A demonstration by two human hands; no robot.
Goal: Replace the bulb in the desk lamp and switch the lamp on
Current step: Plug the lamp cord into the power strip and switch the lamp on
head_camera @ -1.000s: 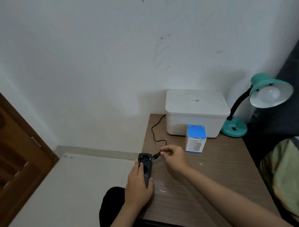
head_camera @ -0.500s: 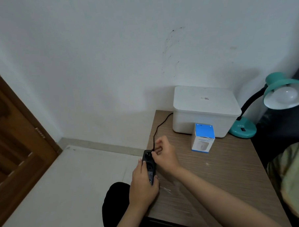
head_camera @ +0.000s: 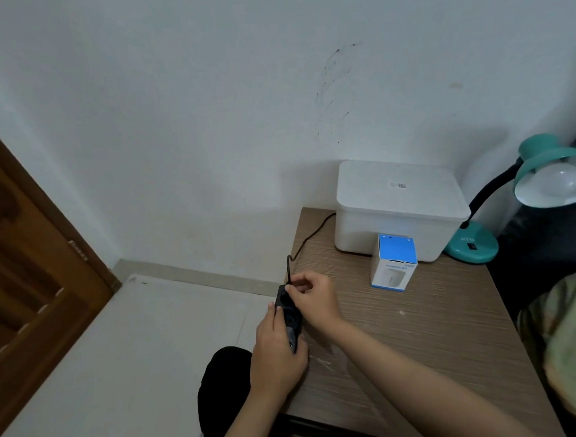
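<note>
The teal desk lamp (head_camera: 472, 241) stands at the table's far right corner, its shade (head_camera: 548, 170) tilted toward me with a white bulb (head_camera: 560, 181) in it, unlit. Its black cord (head_camera: 309, 239) runs along the table's left edge. My left hand (head_camera: 276, 354) grips a black power strip (head_camera: 288, 317) at the table's left edge. My right hand (head_camera: 311, 298) pinches the lamp's plug at the strip's far socket; the plug is hidden under my fingers. A blue and white bulb box (head_camera: 394, 263) stands upright mid-table.
A white lidded storage box (head_camera: 398, 207) sits against the wall behind the bulb box. The wooden table (head_camera: 433, 337) has a brown door (head_camera: 28, 262) off to its left. A dark sofa with a patterned cushion (head_camera: 569, 344) borders the right side.
My right hand has brought the plug from beside the strip onto its far socket. The view has shifted left, so the lamp sits nearer the right edge.
</note>
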